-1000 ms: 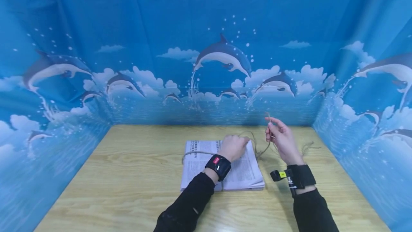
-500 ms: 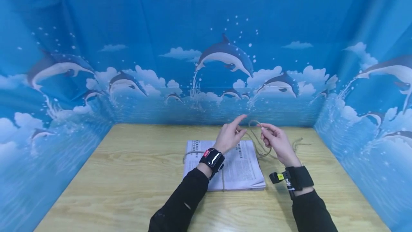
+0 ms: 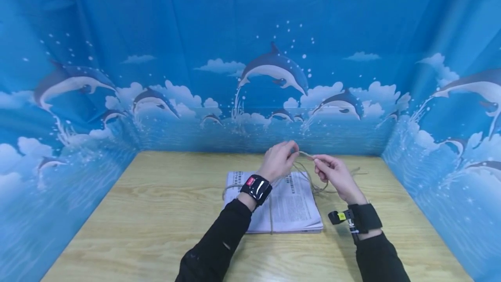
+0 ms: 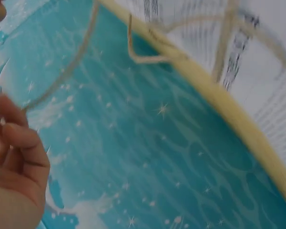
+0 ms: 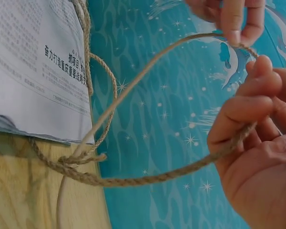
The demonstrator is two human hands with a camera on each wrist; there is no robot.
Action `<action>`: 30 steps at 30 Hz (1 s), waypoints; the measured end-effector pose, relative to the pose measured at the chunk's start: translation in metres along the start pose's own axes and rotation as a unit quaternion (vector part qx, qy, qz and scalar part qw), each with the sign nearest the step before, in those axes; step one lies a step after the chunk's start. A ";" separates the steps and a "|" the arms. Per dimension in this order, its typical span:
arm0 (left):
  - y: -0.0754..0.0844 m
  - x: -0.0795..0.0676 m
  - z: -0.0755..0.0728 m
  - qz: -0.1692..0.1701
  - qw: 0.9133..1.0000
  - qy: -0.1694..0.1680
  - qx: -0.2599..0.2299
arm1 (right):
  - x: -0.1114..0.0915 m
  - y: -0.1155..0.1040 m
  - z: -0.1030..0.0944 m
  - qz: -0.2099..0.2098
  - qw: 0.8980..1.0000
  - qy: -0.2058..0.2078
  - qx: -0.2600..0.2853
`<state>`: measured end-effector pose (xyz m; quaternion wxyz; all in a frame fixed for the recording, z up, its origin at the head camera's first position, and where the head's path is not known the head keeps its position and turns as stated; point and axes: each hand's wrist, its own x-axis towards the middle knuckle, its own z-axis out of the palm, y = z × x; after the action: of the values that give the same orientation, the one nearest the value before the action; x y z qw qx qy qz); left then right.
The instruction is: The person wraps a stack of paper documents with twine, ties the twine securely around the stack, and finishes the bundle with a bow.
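Observation:
A flat stack of newspapers (image 3: pixel 296 212) lies on the table with brown twine (image 5: pixel 148 180) crossing its top. Beyond its far right corner, my left hand (image 3: pixel 277 160) pinches a strand of the twine between thumb and fingertips. Just to the right, my right hand (image 3: pixel 334 175) pinches the same strand, a short span stretching between the two. In the right wrist view the twine runs through the curled fingers of the right hand and loops back to a knot (image 5: pixel 76 160) beside the paper edge. The left wrist view shows my left hand (image 4: pixel 19 157) with a strand trailing off.
Loose twine ends (image 3: pixel 358 172) lie on the wooden table (image 3: pixel 156 212) to the right of the stack. A blue dolphin-print curtain (image 3: pixel 176 55) surrounds the table at the back and both sides. Both wrists wear black bands.
My left hand has left the top of the stack, moved up and right, and taken hold of the twine. My right hand has lowered slightly and shifted left with the strand.

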<state>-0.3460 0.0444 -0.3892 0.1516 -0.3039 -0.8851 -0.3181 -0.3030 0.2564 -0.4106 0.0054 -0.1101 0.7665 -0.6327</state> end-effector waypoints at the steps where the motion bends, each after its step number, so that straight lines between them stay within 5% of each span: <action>1: -0.001 0.001 -0.003 0.010 1.000 0.011 0.003 | 0.000 0.000 0.001 -0.002 1.000 -0.002 0.003; 8: -0.001 0.008 -0.028 0.066 0.996 0.035 -0.052 | 0.003 0.006 0.002 0.001 1.000 -0.021 -0.008; 18: -0.006 0.010 -0.063 0.168 0.974 0.114 0.101 | 0.004 0.007 0.005 0.008 0.999 -0.045 -0.019; 24: -0.033 0.001 -0.077 0.117 0.966 0.192 0.129 | 0.004 0.008 0.007 0.018 0.998 -0.054 -0.037; 30: -0.067 -0.019 -0.082 -0.001 0.958 0.264 0.111 | 0.004 0.012 0.006 0.024 0.995 -0.066 -0.068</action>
<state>-0.3677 -0.0588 -0.3676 0.4123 -0.1894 -0.8437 -0.2870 -0.3083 0.2523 -0.4229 0.0642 -0.1334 0.8082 -0.5701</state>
